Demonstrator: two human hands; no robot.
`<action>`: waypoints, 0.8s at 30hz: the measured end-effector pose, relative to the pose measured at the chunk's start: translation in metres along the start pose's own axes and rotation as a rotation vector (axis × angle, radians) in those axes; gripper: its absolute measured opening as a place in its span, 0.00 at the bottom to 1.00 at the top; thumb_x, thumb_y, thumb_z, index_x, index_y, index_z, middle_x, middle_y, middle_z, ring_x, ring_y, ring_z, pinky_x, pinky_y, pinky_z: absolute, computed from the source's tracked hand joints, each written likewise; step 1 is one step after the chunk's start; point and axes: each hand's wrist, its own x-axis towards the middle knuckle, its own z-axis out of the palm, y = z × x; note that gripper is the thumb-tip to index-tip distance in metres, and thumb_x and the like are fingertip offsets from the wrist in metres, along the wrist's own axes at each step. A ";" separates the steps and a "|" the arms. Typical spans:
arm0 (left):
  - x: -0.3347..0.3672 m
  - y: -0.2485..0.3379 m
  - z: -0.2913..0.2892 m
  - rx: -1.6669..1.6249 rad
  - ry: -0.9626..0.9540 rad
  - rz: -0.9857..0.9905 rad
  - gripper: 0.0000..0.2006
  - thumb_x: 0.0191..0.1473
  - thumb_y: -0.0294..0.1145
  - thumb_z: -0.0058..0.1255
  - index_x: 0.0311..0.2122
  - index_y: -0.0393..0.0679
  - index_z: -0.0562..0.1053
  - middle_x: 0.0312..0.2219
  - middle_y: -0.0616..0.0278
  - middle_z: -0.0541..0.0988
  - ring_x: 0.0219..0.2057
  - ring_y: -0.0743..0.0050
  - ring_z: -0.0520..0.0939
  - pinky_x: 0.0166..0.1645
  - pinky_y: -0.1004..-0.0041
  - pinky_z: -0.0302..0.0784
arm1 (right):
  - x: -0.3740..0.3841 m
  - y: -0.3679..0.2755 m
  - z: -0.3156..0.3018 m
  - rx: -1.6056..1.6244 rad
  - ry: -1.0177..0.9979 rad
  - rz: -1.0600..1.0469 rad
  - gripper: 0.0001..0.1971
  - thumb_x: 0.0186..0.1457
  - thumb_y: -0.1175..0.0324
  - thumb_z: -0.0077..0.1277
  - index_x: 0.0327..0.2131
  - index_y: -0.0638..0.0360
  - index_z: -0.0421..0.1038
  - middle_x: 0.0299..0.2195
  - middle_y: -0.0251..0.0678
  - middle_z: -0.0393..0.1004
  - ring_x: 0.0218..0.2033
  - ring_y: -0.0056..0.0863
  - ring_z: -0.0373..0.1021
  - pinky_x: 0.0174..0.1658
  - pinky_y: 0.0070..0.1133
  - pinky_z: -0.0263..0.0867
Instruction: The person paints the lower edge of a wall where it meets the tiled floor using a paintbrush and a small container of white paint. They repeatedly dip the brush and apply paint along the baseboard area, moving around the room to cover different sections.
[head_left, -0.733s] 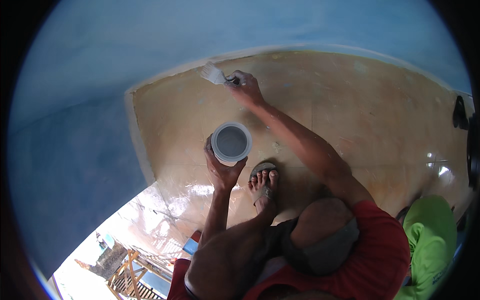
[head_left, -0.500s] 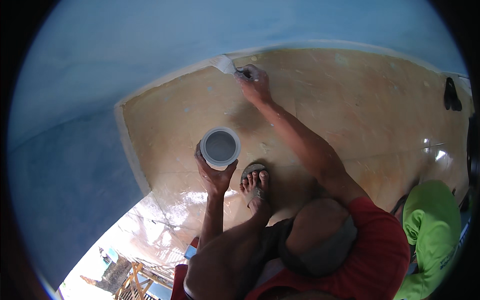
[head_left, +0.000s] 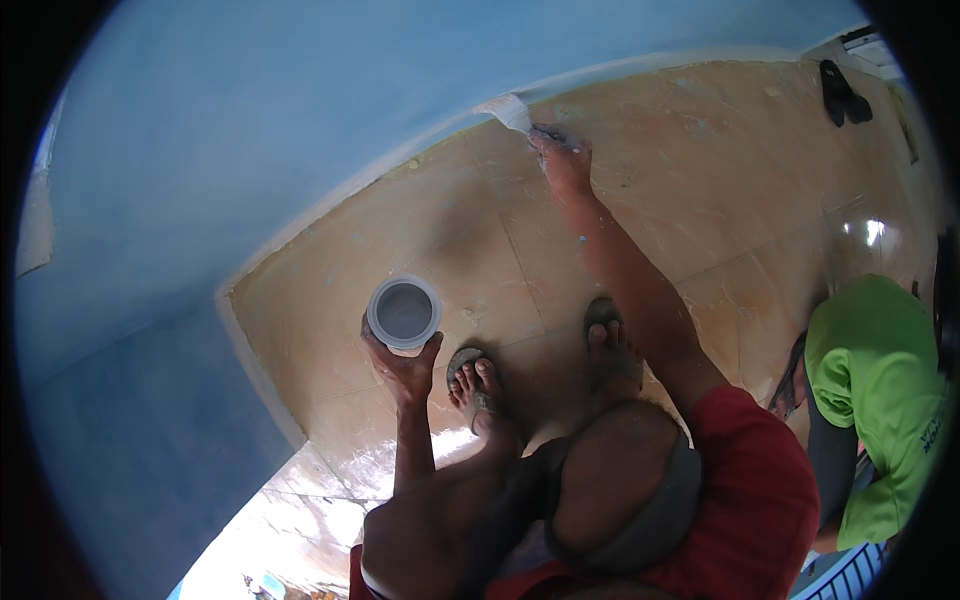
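Note:
My left hand (head_left: 405, 370) is closed around the side of a round plastic tub (head_left: 435, 312) and holds it upright above the floor. Inside the tub lies grey paint (head_left: 404, 310). My right arm reaches forward, the hand (head_left: 563, 158) gripping the handle of a flat paintbrush (head_left: 508, 111). Pale smears mark its fingers. The brush's whitish bristles touch the foot of the blue wall (head_left: 330, 110), at the light strip (head_left: 375, 180) just above the floor. The fingers hide most of the handle.
Tan floor tiles (head_left: 700, 150) carry paint specks. My sandalled feet (head_left: 475, 385) are below the tub. Another person in a green shirt (head_left: 875, 360) is close on my right. Dark slippers (head_left: 842, 95) lie at the far right; a darker blue wall (head_left: 150, 400) stands at left.
My view has turned, so the wall's foot slants more. The brush has moved right along the light strip. My other foot has come into view, and the tub sits lower left in the picture.

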 end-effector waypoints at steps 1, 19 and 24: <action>0.000 0.003 0.002 0.019 0.006 0.022 0.52 0.35 0.32 0.77 0.67 0.37 0.60 0.57 0.48 0.74 0.59 0.50 0.77 0.65 0.53 0.72 | 0.008 -0.006 -0.013 0.034 0.011 -0.005 0.10 0.59 0.72 0.65 0.43 0.67 0.83 0.28 0.29 0.80 0.24 0.12 0.68 0.27 0.15 0.59; 0.003 0.028 0.010 0.014 -0.070 0.039 0.54 0.34 0.35 0.78 0.68 0.36 0.60 0.58 0.45 0.72 0.59 0.46 0.76 0.64 0.52 0.72 | 0.133 -0.044 -0.180 0.252 0.508 -0.218 0.05 0.59 0.74 0.64 0.36 0.61 0.77 0.28 0.32 0.79 0.21 0.19 0.70 0.23 0.20 0.64; 0.004 0.029 0.009 0.010 -0.061 0.048 0.55 0.34 0.36 0.78 0.68 0.35 0.59 0.57 0.45 0.72 0.59 0.46 0.76 0.64 0.52 0.72 | 0.080 -0.014 -0.079 0.226 0.379 -0.193 0.08 0.59 0.71 0.65 0.34 0.63 0.76 0.24 0.29 0.75 0.22 0.15 0.68 0.24 0.20 0.64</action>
